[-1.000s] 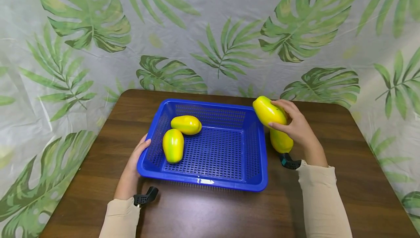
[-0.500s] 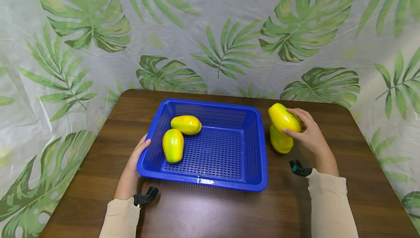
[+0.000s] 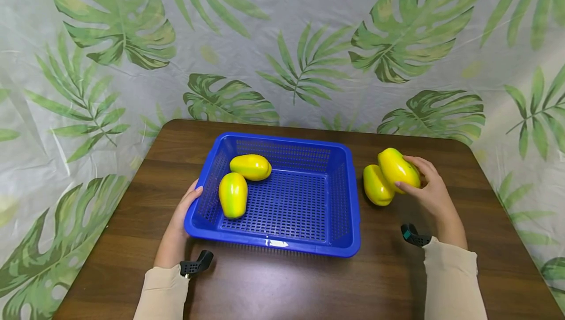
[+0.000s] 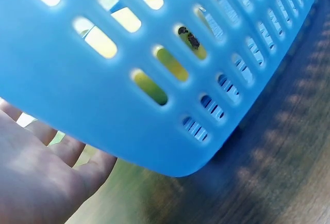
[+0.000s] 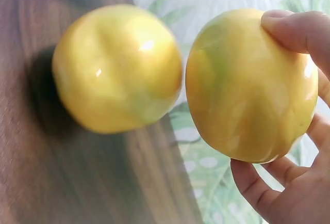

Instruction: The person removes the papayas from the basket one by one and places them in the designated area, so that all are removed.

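Observation:
A blue plastic basket (image 3: 282,247) stands on the table, two yellow-green papayas lying in its left part: one papaya (image 3: 250,167) behind, the other papaya (image 3: 233,195) in front. My left hand (image 3: 182,212) holds the basket's left side, fingertips over the rim; the left wrist view has the hand (image 4: 46,167) against the slotted wall. To the right of the basket, my right hand (image 3: 434,195) grips another papaya (image 3: 398,170) between thumb and fingers, tilted and raised. Just left of it a further papaya (image 3: 377,186) sits on the table; the right wrist view shows this papaya (image 5: 116,69) beside the held papaya (image 5: 250,87).
The brown wooden table (image 3: 273,290) has rounded far corners. Behind it hangs a pale curtain (image 3: 309,31) printed with green leaves. A black wrist mount (image 3: 196,263) is on the left wrist, and another black mount (image 3: 415,235) on the right.
My right hand has moved right and toward the table's front with its papaya, away from the basket's right rim and past the papaya on the table. The left hand and basket have stayed put.

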### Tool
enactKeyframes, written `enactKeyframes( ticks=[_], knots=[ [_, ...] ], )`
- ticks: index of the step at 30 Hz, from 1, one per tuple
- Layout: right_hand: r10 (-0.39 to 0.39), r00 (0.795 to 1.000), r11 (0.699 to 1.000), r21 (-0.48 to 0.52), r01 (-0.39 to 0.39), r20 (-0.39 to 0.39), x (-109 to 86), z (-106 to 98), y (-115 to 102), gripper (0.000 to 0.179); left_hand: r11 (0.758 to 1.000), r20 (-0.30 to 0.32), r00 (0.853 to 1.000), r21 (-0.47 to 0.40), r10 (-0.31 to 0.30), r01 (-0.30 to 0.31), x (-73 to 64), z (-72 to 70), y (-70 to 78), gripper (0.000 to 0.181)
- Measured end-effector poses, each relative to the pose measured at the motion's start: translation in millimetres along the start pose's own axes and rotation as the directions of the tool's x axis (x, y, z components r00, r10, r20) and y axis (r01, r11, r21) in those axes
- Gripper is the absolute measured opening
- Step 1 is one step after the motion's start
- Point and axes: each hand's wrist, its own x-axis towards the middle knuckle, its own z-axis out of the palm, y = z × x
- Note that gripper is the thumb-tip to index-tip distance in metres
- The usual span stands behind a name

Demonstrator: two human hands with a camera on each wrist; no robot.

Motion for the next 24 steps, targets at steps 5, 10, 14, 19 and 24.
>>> enactKeyframes(
  ticks=[5,10,14,19,24],
  knots=[
    [0.019,0.999,1.000,-0.004,-0.020,-0.034,-5.2,-0.9,9.9,0.058,1.000,-0.018,1.000,0.010,-0.013,0.014,0.4,0.3,0.3,0.041],
    [0.038,0.999,0.999,-0.021,-0.039,-0.034,-9.1,-2.6,18.9,0.059,0.999,-0.029,0.999,0.014,-0.031,0.031,0.7,-0.6,0.3,0.042],
    [0.063,0.997,0.998,-0.024,-0.064,-0.033,-11.1,-2.6,26.9,0.060,0.999,-0.025,0.999,0.008,-0.033,0.033,1.0,-0.8,0.2,0.041],
    [0.074,0.997,0.997,-0.024,-0.075,-0.038,-12.2,-1.5,38.4,0.062,1.000,-0.016,1.000,0.003,-0.027,0.027,0.7,-0.4,0.2,0.040],
    [0.095,0.995,0.995,-0.010,-0.095,-0.019,-14.9,0.2,48.8,0.063,1.000,-0.010,1.000,-0.011,-0.009,0.009,0.8,-0.9,-0.3,0.040]
  ],
)
